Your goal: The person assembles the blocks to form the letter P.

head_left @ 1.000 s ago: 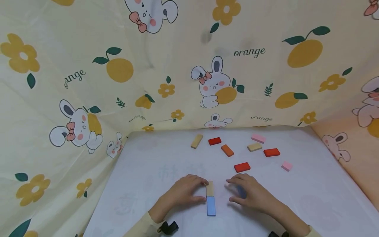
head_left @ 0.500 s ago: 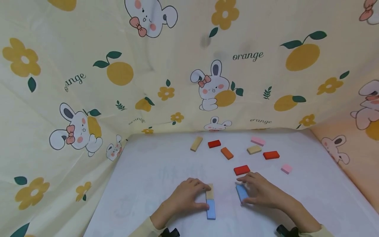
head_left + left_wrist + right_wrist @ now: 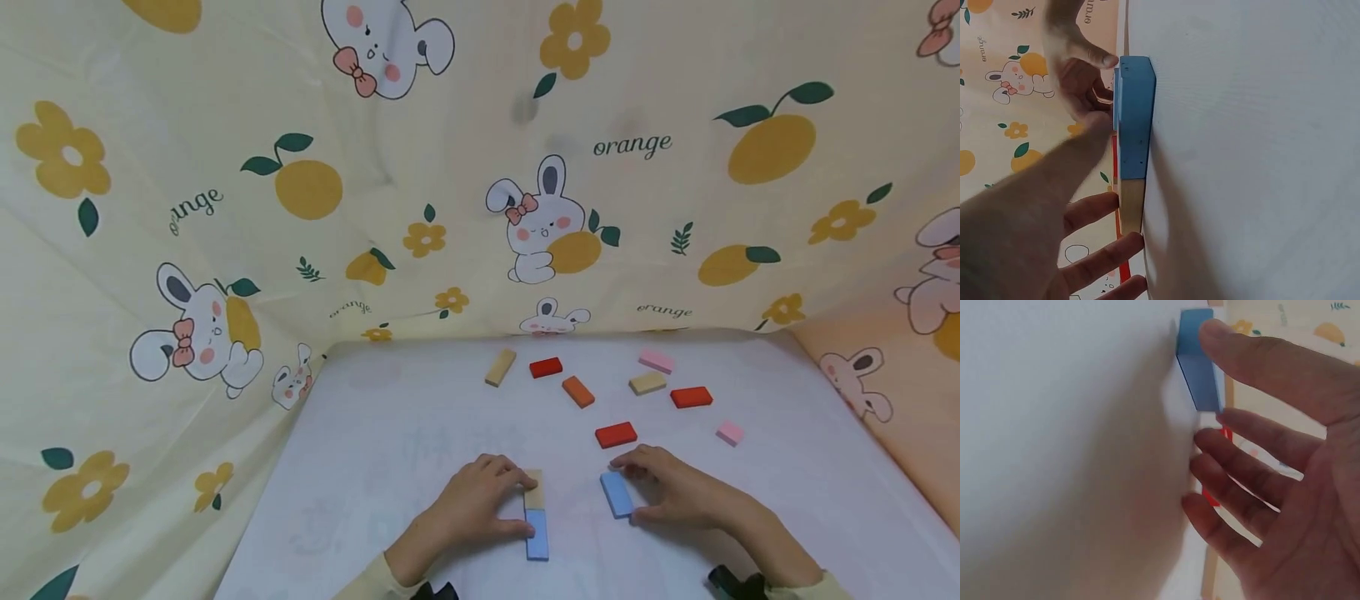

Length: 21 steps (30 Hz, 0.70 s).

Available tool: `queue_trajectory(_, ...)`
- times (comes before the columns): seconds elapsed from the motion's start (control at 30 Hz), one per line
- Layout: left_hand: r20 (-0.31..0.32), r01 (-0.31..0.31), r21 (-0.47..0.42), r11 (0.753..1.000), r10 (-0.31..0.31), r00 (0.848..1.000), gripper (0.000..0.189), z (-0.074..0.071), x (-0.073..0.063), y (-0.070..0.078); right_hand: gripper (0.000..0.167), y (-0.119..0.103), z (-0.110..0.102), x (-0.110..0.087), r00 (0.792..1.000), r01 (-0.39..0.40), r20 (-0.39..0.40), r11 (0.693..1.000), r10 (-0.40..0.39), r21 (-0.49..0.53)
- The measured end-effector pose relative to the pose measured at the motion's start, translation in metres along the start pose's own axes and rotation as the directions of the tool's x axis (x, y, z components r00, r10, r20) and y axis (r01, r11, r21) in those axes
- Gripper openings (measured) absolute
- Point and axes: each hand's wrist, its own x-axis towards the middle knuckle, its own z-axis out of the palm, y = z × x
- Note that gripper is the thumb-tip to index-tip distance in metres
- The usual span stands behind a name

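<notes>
A tan wooden block point(image 3: 533, 498) and a blue block point(image 3: 537, 546) lie end to end in a line on the white table. At their left side is my left hand point(image 3: 467, 508), its index fingertip at the tan block and its thumb at the blue one, fingers spread in the left wrist view. To the right lies a second blue block point(image 3: 615, 495), slightly tilted in direction. My right hand point(image 3: 678, 492) spans its right side, thumb at the near end and index finger by the far end; the fingers are loosely bent in the right wrist view.
Farther back lie red blocks point(image 3: 616, 434), an orange block point(image 3: 578, 392), tan blocks point(image 3: 500, 367) and pink blocks point(image 3: 730, 433). A patterned cloth point(image 3: 420, 167) rises behind the table and along its sides.
My right hand has shifted right from the gap between the blocks, uncovering the second blue block. My left thumb has moved onto the blue block in the line. The blocks appear unmoved.
</notes>
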Motion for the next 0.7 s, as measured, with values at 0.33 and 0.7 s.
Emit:
queue_trajectory(0.33,-0.001,0.000,0.003,1.000,0.000,1.000,0.057,-0.0037,0.0013,0.0026,0.062,0.0018,-0.0048,-0.0015,1.000,-0.005,0.016,1.000,0.005,0.009)
queue_trajectory(0.7,0.011,0.008,0.002,1.000,-0.008,1.000,0.056,-0.0020,0.0022,0.0040,0.062,-0.0022,0.0012,0.0005,1.000,-0.004,-0.016,0.998,0.003,-0.061)
